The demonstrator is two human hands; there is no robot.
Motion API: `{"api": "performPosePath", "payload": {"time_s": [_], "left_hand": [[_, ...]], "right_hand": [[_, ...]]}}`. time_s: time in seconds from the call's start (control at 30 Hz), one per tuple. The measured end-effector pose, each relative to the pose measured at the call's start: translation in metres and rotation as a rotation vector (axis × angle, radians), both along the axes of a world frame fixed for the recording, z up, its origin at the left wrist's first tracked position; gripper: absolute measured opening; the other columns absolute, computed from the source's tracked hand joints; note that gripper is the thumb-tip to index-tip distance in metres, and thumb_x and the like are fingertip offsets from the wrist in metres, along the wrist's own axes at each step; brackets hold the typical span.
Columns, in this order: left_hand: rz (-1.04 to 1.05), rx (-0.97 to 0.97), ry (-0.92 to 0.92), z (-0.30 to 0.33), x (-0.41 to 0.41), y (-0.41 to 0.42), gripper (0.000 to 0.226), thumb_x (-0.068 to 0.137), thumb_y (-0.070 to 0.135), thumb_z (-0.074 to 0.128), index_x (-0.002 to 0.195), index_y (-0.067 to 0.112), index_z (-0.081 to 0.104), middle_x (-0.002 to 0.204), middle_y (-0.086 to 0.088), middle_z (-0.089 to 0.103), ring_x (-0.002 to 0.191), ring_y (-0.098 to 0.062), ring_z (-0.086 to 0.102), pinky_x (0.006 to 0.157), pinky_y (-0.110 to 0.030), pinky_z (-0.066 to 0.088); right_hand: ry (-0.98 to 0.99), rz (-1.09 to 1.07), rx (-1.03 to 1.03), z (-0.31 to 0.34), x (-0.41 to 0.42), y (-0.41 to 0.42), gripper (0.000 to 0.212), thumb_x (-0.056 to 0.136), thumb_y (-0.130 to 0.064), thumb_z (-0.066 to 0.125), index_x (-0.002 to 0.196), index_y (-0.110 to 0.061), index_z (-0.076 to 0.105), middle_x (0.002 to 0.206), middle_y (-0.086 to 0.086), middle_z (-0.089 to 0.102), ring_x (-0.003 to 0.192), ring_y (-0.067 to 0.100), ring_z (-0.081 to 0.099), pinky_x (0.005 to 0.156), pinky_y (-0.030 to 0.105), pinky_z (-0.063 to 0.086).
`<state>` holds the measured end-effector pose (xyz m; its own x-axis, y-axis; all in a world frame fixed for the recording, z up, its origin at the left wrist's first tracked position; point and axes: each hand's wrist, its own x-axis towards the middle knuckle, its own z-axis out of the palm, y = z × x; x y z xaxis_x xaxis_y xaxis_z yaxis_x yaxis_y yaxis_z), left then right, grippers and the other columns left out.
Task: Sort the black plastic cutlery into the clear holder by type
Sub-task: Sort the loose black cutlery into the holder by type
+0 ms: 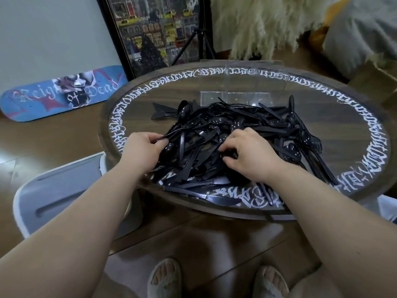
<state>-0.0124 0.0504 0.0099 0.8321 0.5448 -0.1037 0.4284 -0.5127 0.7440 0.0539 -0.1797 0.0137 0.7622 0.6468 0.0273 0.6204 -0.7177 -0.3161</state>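
I see left hand (142, 150) fingers curled, pinching cutlery | right hand (247, 155) fingers curled into the cutlery pile (214, 134), frame centre, on bench (133, 117) | clear holder (240, 82) behind pile, upper centre

A heap of black plastic cutlery (225, 143) covers the middle of a round dark table (137, 117) ringed with white lettering. The clear holder (240, 82) stands at twelve o'clock of the heap, its compartments showing nothing black. The left hand (144, 151) digs into the heap at nine o'clock, fingers curled around pieces. The right hand (247, 153) presses in at five o'clock, fingertips curled among the utensils.
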Motion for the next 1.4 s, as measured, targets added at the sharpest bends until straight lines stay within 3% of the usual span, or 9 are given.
{"api": "performPosePath", "payload": {"time_s": [0.13,0.43,0.6,0.8,0.87,1.03,1.13,1.23,1.4], "left_hand": [[-0.008,0.14,-0.017,0.0,-0.003,0.004,0.023,0.091,0.022,0.061,0.11,0.015,0.072,0.107,-0.003,0.071,0.096,-0.015,0.062,0.077,-0.019,0.038],[-0.035,0.281,-0.019,-0.013,-0.002,0.01,0.035,0.091,0.026,0.061,0.126,0.021,0.06,0.119,0.0,0.064,0.107,-0.017,0.058,0.087,-0.021,0.037],[-0.125,0.372,-0.07,-0.017,-0.005,0.012,0.04,0.089,0.025,0.062,0.128,0.026,0.058,0.13,0.001,0.054,0.12,-0.021,0.05,0.1,-0.031,0.038],[-0.254,0.539,-0.149,-0.017,-0.001,0.005,0.027,0.087,0.03,0.065,0.113,0.029,0.07,0.126,0.004,0.059,0.124,-0.027,0.038,0.104,-0.031,0.027],[-0.275,0.549,-0.161,-0.014,-0.002,0.001,0.024,0.088,0.033,0.064,0.111,0.031,0.07,0.125,0.008,0.059,0.124,-0.025,0.037,0.103,-0.036,0.032],[-0.427,0.478,-0.179,0.002,-0.014,-0.007,0.024,0.082,0.038,0.07,0.104,0.029,0.071,0.11,0.011,0.058,0.11,-0.014,0.05,0.091,-0.026,0.038],[-0.569,0.432,-0.093,0.008,-0.027,-0.012,0.035,0.07,0.046,0.077,0.099,0.029,0.068,0.1,0.013,0.054,0.096,-0.009,0.055,0.086,-0.027,0.045],[-0.707,0.499,0.061,0.006,-0.038,-0.018,0.034,0.067,0.05,0.078,0.089,0.034,0.059,0.096,0.011,0.054,0.091,-0.009,0.055,0.082,-0.027,0.046],[-0.783,0.635,0.184,-0.002,-0.046,-0.027,0.03,0.076,0.049,0.072,0.1,0.032,0.065,0.107,0.01,0.053,0.101,-0.011,0.051,0.077,-0.026,0.04]], "right_hand": [[-0.072,-0.008,0.145,-0.003,-0.001,0.017,0.027,0.088,-0.022,0.058,0.113,-0.024,0.066,0.114,-0.01,0.058,0.109,0.016,0.039,0.093,0.03,0.041],[-0.041,-0.101,0.011,-0.02,0.011,0.043,0.04,0.099,-0.037,0.035,0.135,-0.029,0.05,0.143,-0.014,0.044,0.125,0.021,0.027,0.101,0.041,0.026],[-0.065,-0.111,-0.104,-0.025,0.014,0.05,0.039,0.095,-0.038,0.047,0.133,-0.031,0.051,0.137,-0.01,0.047,0.128,0.023,0.026,0.101,0.043,0.027],[-0.112,-0.151,-0.033,-0.027,0.018,0.048,0.026,0.096,-0.032,0.05,0.117,-0.029,0.065,0.12,-0.006,0.057,0.121,0.022,0.032,0.096,0.04,0.03],[-0.148,-0.146,0.007,-0.024,0.017,0.045,0.024,0.096,-0.032,0.051,0.112,-0.029,0.068,0.115,-0.008,0.061,0.119,0.021,0.035,0.096,0.039,0.03],[-0.244,-0.099,0.12,0.001,0.009,0.026,0.021,0.092,-0.025,0.057,0.107,-0.023,0.072,0.098,-0.004,0.07,0.111,0.024,0.046,0.092,0.04,0.038],[-0.13,-0.076,0.154,0.012,-0.002,0.006,0.021,0.092,-0.023,0.056,0.108,-0.021,0.07,0.093,-0.001,0.07,0.097,0.02,0.056,0.084,0.035,0.046],[0.043,-0.062,0.145,0.013,-0.017,-0.013,0.017,0.093,-0.023,0.058,0.106,-0.022,0.068,0.085,-0.004,0.067,0.076,0.012,0.057,0.075,0.027,0.046],[0.128,-0.015,0.025,0.001,-0.033,-0.025,0.017,0.092,-0.02,0.057,0.108,-0.017,0.065,0.099,-0.001,0.067,0.092,0.018,0.06,0.082,0.031,0.048]]}}
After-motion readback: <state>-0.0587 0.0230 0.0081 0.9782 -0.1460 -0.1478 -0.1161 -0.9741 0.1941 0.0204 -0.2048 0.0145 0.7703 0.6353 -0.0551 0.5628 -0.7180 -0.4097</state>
